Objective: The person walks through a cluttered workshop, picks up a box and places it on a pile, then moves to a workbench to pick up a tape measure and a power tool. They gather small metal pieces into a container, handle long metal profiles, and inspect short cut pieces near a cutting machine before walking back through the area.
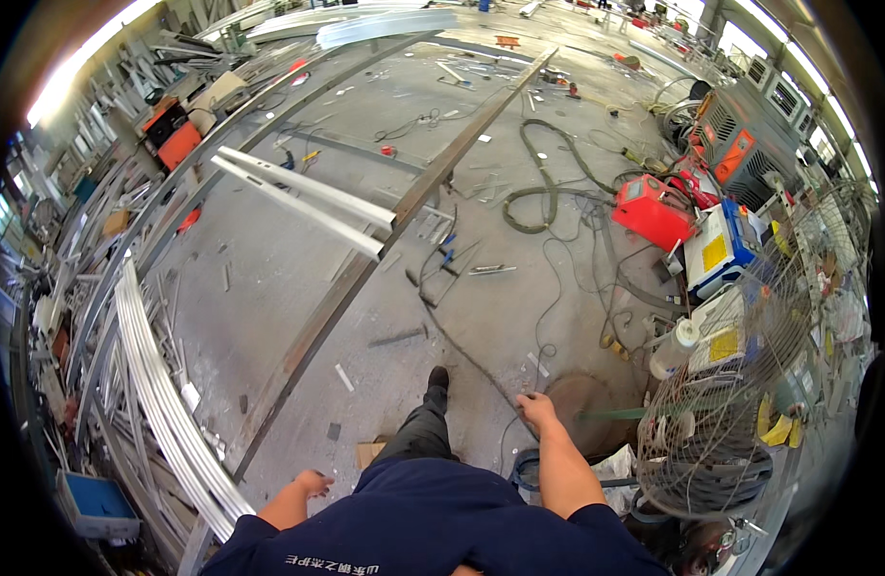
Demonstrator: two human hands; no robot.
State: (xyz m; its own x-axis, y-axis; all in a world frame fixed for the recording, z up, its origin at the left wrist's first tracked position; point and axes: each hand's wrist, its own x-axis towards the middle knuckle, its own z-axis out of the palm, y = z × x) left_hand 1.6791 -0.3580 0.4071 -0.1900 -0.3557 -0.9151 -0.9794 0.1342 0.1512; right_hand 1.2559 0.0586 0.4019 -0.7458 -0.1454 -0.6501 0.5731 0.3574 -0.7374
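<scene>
My left hand (314,483) hangs low beside my body, fingers loosely apart with nothing in them. It is nearest to a bundle of long silver metal profiles (154,384) at the left. On the other side, my right hand (535,408) is held out in front of me, its fingers loosely bent and no object showing in them. A dark cable (461,353) runs along the floor close to that hand. Ahead, a long brown steel beam (341,291) crosses diagonally, and two pale metal profiles (298,205) rest with their near ends on it.
A red machine (649,206), a blue-and-white case (716,252) and a wire fan guard (740,384) crowd the right side. A thick hose (529,228) loops across the floor ahead. Scraps and cables lie about. At the left are an orange-and-black box (178,144) and a blue-topped box (98,499).
</scene>
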